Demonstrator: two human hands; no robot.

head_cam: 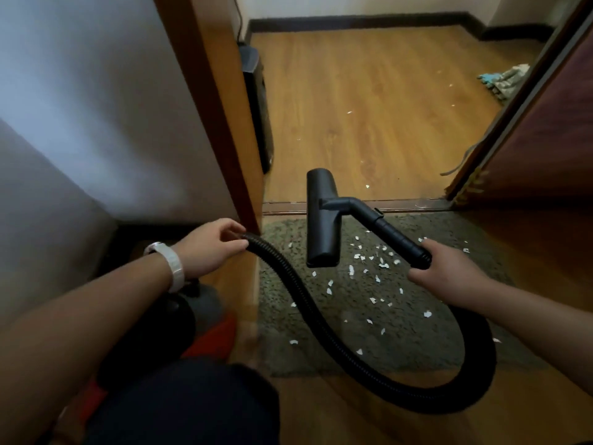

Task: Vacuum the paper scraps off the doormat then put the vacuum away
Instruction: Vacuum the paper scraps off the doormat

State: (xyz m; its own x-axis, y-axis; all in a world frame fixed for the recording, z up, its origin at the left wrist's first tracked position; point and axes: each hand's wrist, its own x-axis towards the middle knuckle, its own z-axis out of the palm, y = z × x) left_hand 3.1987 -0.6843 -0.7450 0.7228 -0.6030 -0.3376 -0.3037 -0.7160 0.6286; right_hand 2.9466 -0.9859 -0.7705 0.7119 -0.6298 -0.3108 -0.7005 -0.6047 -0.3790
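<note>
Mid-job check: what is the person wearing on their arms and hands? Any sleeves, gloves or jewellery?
No sleeves or gloves show: the left hand and right hand are uncovered, and so is each arm as far as the view reaches. A white wristwatch with a broad band sits on the left wrist; the right wrist carries nothing.

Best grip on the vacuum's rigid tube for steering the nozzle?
The cuff at the tube's rear end, wrapped from the near side, as the right hand does. The tube angles back from the nozzle head toward the person, so leverage is likely best there.
</note>
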